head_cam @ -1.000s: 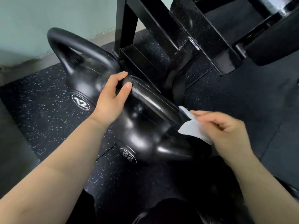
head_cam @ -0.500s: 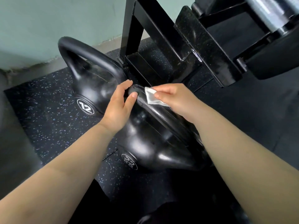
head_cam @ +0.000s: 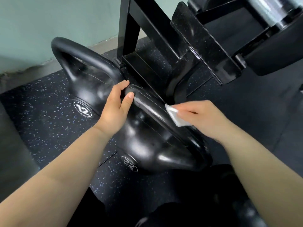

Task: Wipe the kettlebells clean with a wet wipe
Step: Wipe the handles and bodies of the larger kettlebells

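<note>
Two glossy black kettlebells stand on the speckled rubber floor. The nearer one, marked 22, has its thick handle running from upper left to lower right. My left hand grips the upper end of that handle, thumb on top. My right hand holds a folded white wet wipe and presses it on the middle of the same handle. Behind and to the left stands the kettlebell marked 12, with its handle arching upward and untouched.
A black steel rack frame rises right behind the kettlebells, its feet close to the handle. A dumbbell end sits on the rack at the top right. A pale green wall bounds the mat at the left.
My right hand has slid the wipe back down the handle from beside my left hand to its middle. A second ago it was lower still. The left hand's grip has stayed.
</note>
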